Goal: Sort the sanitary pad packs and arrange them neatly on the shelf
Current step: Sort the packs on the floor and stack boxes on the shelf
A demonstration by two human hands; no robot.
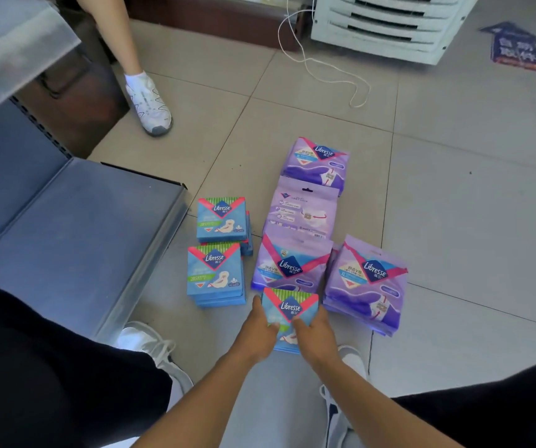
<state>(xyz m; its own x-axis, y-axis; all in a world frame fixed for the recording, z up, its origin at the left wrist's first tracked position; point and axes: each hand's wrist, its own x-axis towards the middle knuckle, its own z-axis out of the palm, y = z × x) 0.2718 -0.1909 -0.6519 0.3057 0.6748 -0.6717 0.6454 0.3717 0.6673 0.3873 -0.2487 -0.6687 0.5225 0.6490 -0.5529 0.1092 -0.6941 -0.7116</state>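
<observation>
Hands first: my left hand [258, 331] and right hand [313, 334] both hold one blue pack [289, 313], fingers clamped on its left and right edges, thumbs across the face. I hold it low over the floor [454, 221], label up, its point toward the far side. Whether more packs sit under it in the grip I cannot tell.

Two blue stacks lie on the floor to the left of my hands: a near stack [215, 274] and a far stack [223, 219], touching corner to corner. Purple packs are spread far and right: a near purple stack [367, 286], one pack [292, 263] just beyond my fingers, one turned face down [302, 211], and one farthest [316, 161].

What matters for the next move is direction. The near blue stack lies left and slightly far of the held pack, so my left hand is the nearer one and would lead. The pack's long axis already runs near-to-far like the stack's, so I judge a sideways shift with no turn is enough. The shelf [66, 227] is further left, bare, past both blue stacks.
</observation>
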